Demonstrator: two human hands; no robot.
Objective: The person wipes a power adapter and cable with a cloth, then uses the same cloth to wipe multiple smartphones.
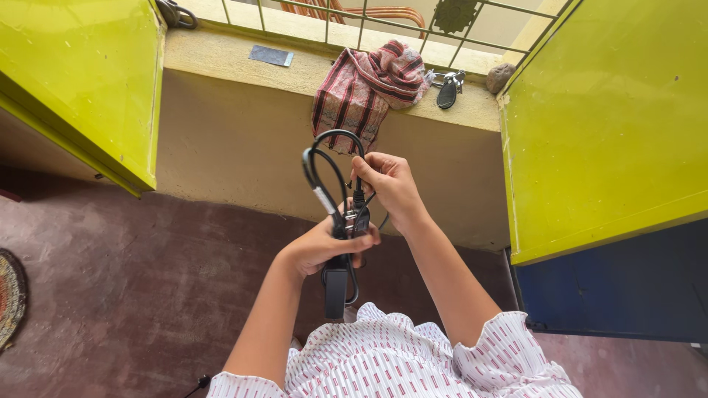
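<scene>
Window ledge [243,77] ahead; L hand [318,249] grips black cable bundle [335,221], R hand [392,188] pinches loop.

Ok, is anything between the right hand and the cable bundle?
Nothing visible. The right hand already pinches the black cable just above the left hand, which grips the coiled bundle with the adapter hanging below. The striped cloth and keys lie on the ledge behind, apart from both hands.

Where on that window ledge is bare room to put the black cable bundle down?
Bare ledge lies between the grey patch and the striped cloth. The right end is crowded: cloth, keys and stone. Both hands hold the cable bundle.
</scene>
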